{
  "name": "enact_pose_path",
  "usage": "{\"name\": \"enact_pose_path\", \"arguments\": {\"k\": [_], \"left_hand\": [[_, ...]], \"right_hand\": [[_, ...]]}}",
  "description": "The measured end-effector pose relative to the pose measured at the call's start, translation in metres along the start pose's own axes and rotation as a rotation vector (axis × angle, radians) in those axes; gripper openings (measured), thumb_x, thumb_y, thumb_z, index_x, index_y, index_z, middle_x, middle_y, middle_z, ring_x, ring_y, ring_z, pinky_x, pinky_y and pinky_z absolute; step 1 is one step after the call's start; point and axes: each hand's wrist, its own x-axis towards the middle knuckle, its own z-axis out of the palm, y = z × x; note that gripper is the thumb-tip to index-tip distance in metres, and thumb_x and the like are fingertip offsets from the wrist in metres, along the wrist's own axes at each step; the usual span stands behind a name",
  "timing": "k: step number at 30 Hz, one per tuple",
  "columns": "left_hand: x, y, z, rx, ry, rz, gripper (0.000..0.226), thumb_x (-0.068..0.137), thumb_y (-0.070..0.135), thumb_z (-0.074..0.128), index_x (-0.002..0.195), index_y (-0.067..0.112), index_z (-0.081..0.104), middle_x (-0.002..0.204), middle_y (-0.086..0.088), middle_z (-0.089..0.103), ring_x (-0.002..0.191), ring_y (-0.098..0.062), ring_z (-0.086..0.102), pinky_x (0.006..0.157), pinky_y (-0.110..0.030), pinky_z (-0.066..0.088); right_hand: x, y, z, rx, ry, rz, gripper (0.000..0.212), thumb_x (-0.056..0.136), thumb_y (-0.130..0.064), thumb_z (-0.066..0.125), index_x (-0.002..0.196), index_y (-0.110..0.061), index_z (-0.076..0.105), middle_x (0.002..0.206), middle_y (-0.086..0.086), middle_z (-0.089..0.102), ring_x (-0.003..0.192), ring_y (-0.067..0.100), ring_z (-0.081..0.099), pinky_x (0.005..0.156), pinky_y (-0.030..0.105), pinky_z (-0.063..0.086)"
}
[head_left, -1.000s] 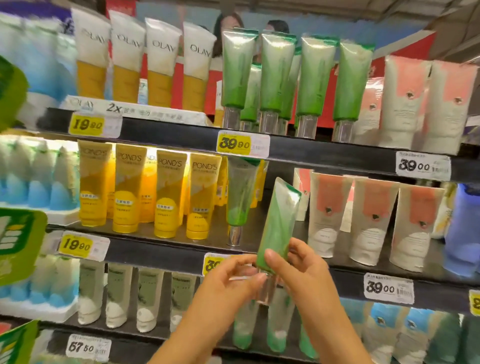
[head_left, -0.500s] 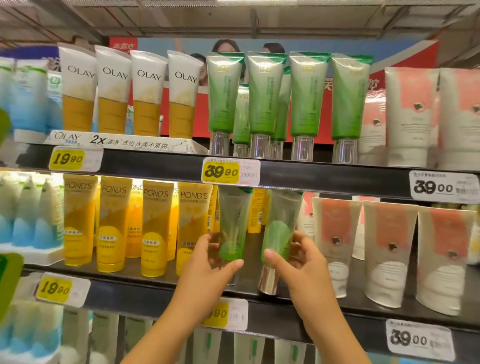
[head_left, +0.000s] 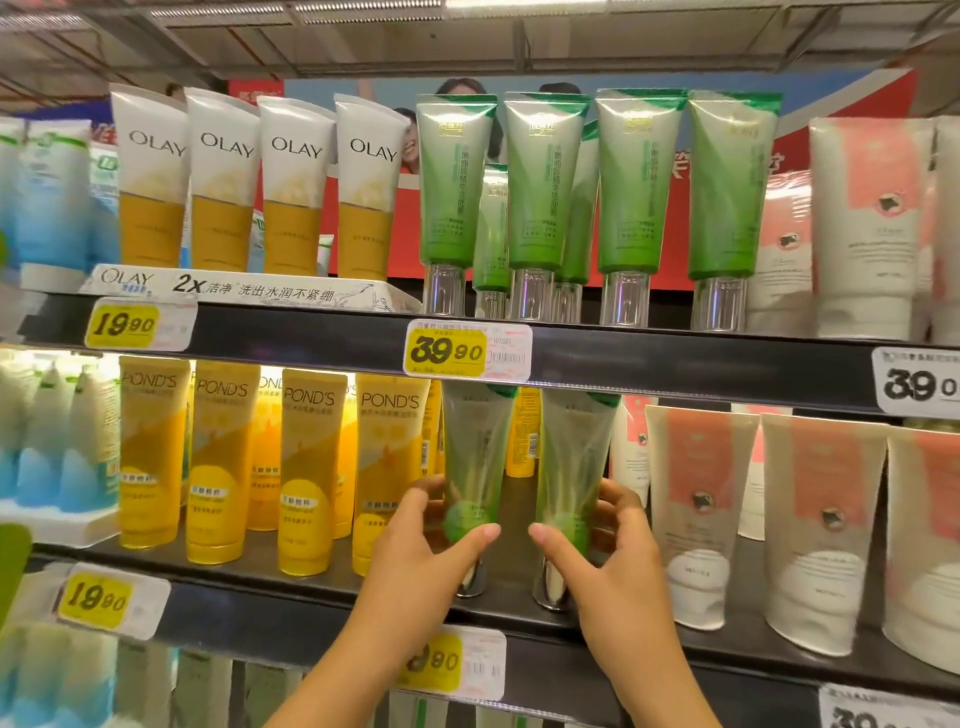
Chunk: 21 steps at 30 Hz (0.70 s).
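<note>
The left hand (head_left: 418, 551) clasps the left green tube (head_left: 475, 457) and the right hand (head_left: 608, 561) the right green tube (head_left: 574, 457), which look light, squashy and tippy on narrow silver caps (head_left: 551, 584), so probably best gripped low.

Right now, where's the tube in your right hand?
Head view, centre-right, middle shelf: the green tube stands cap-down between its twin and the pink-and-white tubes.
</note>
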Motion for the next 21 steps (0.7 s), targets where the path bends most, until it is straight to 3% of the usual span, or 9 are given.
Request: {"name": "enact_pose_path", "arguments": {"k": [6, 9, 11, 14, 17, 21], "left_hand": [[-0.004, 0.005, -0.002, 0.016, 0.017, 0.013, 0.035, 0.076, 0.029, 0.074, 0.095, 0.042, 0.047, 0.096, 0.020, 0.061, 0.081, 0.000, 0.063, 0.059, -0.007, 0.045], [-0.010, 0.009, -0.004, 0.001, 0.007, 0.015, 0.042, 0.076, 0.027, 0.074, 0.105, 0.039, 0.047, 0.096, 0.022, 0.060, 0.076, 0.012, 0.061, 0.056, -0.001, 0.043], [-0.013, 0.012, -0.006, -0.022, 0.003, 0.008, 0.038, 0.076, 0.024, 0.074, 0.096, 0.041, 0.047, 0.093, 0.023, 0.058, 0.072, 0.021, 0.057, 0.054, 0.000, 0.043], [-0.019, 0.017, -0.010, -0.036, -0.010, -0.010, 0.035, 0.075, 0.024, 0.075, 0.089, 0.041, 0.049, 0.091, 0.018, 0.063, 0.072, 0.013, 0.062, 0.055, -0.005, 0.046], [-0.025, 0.022, -0.015, -0.066, -0.004, -0.019, 0.033, 0.074, 0.022, 0.076, 0.088, 0.039, 0.052, 0.088, 0.017, 0.065, 0.070, 0.010, 0.064, 0.054, -0.007, 0.047], [-0.035, 0.029, -0.019, -0.096, -0.039, -0.037, 0.032, 0.074, 0.023, 0.075, 0.097, 0.035, 0.056, 0.093, 0.011, 0.069, 0.073, 0.006, 0.066, 0.058, -0.013, 0.052]], "right_hand": [[-0.002, -0.004, 0.003, -0.070, -0.021, -0.038, 0.044, 0.075, -0.021, 0.077, 0.096, -0.040, 0.042, 0.096, -0.020, 0.056, 0.085, -0.023, 0.051, 0.065, -0.001, 0.041], [-0.003, -0.004, 0.002, -0.098, -0.027, -0.043, 0.044, 0.076, -0.024, 0.076, 0.098, -0.041, 0.041, 0.100, -0.020, 0.055, 0.088, -0.017, 0.053, 0.066, 0.002, 0.042], [-0.004, -0.004, 0.001, -0.122, -0.030, -0.045, 0.044, 0.076, -0.028, 0.075, 0.100, -0.041, 0.040, 0.104, -0.018, 0.054, 0.090, -0.012, 0.052, 0.066, 0.003, 0.042], [-0.005, -0.003, 0.001, -0.143, -0.031, -0.043, 0.046, 0.077, -0.032, 0.074, 0.106, -0.038, 0.039, 0.111, -0.009, 0.055, 0.096, -0.002, 0.053, 0.073, 0.010, 0.042], [-0.005, -0.004, 0.003, -0.142, -0.030, -0.029, 0.047, 0.078, -0.032, 0.073, 0.110, -0.033, 0.040, 0.115, -0.004, 0.055, 0.103, 0.010, 0.054, 0.085, 0.024, 0.046], [-0.006, -0.006, 0.003, -0.136, -0.028, -0.021, 0.047, 0.078, -0.032, 0.073, 0.111, -0.032, 0.040, 0.115, -0.002, 0.055, 0.104, 0.013, 0.054, 0.089, 0.030, 0.048]]}}
